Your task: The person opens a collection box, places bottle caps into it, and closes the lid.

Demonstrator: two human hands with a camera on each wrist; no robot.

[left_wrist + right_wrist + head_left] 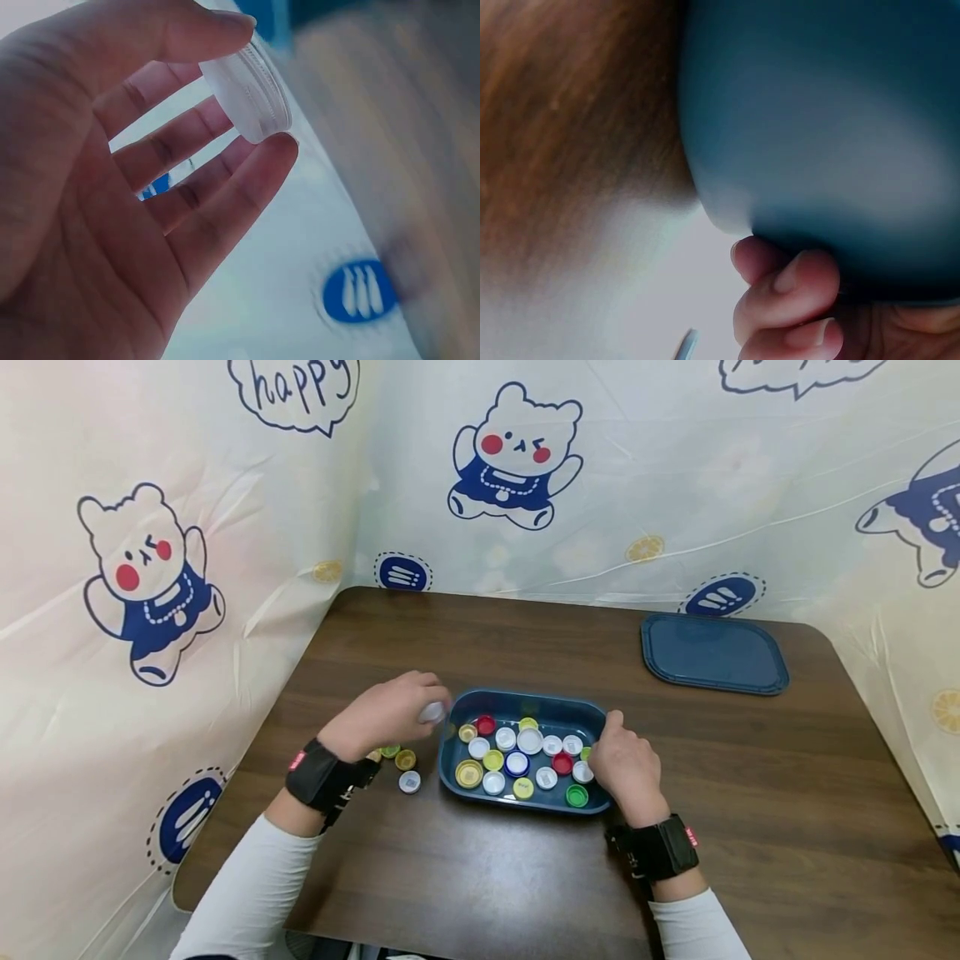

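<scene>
A dark blue tray point(525, 802) holds several bottle caps in white, yellow, red and green. Just off its left end, my left hand point(401, 714) pinches a white bottle cap point(247, 94) between thumb and fingertips. My right hand point(628, 768) grips the tray's right end; in the right wrist view, curled fingers point(799, 289) lie against the tray's outer wall point(810, 127). Beside my left wrist, on the table, are a white cap point(409, 782), a gold cap point(406, 760) and a green cap point(390, 750), partly behind the wrist strap.
A flat dark blue lid point(712, 652) lies at the back right of the brown wooden table point(480, 893). A pale curtain point(300, 510) printed with bears hangs along the table's back and sides.
</scene>
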